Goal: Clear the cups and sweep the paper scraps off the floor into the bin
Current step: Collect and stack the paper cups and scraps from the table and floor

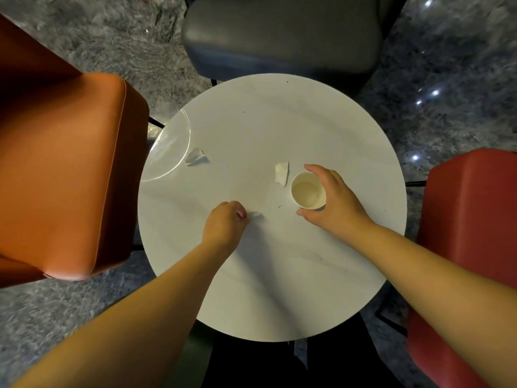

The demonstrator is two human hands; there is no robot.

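The paper cup (308, 191) stands upright at 3 o'clock of table (279, 121) centre, right hand (333, 198) fingers curled around it. The left hand (225, 224) pinches a paper scrap (256, 215) (small, white) at 6 o'clock.

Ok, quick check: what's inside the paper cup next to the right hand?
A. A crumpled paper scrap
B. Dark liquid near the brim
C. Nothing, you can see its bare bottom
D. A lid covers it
C: the paper cup stands upright and uncovered on the white round table, its pale bottom showing, with the right hand curved around its side; the nearest paper scrap lies on the table beside it, not inside.
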